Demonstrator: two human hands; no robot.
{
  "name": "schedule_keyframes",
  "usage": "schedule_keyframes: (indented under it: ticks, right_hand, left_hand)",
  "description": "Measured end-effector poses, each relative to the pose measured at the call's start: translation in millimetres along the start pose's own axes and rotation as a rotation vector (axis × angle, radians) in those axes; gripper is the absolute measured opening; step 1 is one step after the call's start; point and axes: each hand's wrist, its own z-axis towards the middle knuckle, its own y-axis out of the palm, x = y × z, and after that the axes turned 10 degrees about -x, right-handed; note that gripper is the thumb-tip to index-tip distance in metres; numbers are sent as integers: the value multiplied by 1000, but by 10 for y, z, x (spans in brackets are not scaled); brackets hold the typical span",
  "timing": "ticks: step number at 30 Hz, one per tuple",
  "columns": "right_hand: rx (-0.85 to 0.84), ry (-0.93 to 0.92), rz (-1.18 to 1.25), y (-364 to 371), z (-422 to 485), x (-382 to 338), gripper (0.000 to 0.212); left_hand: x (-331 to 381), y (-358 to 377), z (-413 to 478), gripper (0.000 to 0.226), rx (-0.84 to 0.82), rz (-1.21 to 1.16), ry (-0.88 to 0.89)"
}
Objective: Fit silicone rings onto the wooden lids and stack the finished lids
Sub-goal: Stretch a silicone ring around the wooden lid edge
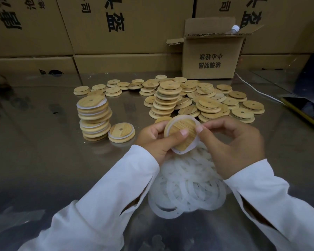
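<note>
left grip [152,140] holds one lid [188,140]; right grip [234,142] pinches one ring [179,152]; one stack [94,118].

With the held lid [182,134] as the dial's centre, the left hand [152,140] grips it from 8 o'clock and the right hand [232,142] from 3 o'clock, above the table [43,160]. At 6 o'clock the pile of silicone rings [187,187] lies on the table between the two forearms. A single ringed lid [121,132] sits at 9 o'clock, and just beside it, further out, stands the stack of finished lids [93,118]. The heap of loose lids [198,98] spreads from 11 to 2 o'clock behind the hands. Behind the heap, at 1 o'clock, an open carton [212,55] holds a bottle [235,29] and is backed by a wall of cartons [116,33]. A phone [304,113] lies far out at 3 o'clock, and a cable [254,87] runs between it and the carton's foot.
</note>
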Motion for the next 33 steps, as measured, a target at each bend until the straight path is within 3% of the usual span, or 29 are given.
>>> schedule_keyframes:
  ticks: [4,14,21,24,28,33]
  right_hand:
    - [-112,46,141,-4,31,25,10]
    - [-166,157,78,-38,83,43,19]
    - [-205,99,-8,-44,80,-2,15]
    - [-210,93,77,-51,66,-7,15]
    - [-222,100,285,-76,46,-16,15]
    - [-227,49,224,-89,60,-30,15]
  left_hand:
    - [13,-3,2,39,42,59,8]
    - [12,47,-9,18,65,144,69]
    - [6,52,-6,22,70,-50,37]
    - [34,24,-13,32,21,-133,-42]
    - [81,-6,-24,38,-39,-94,-41]
    - [92,-9,-48,26,-75,142,-25]
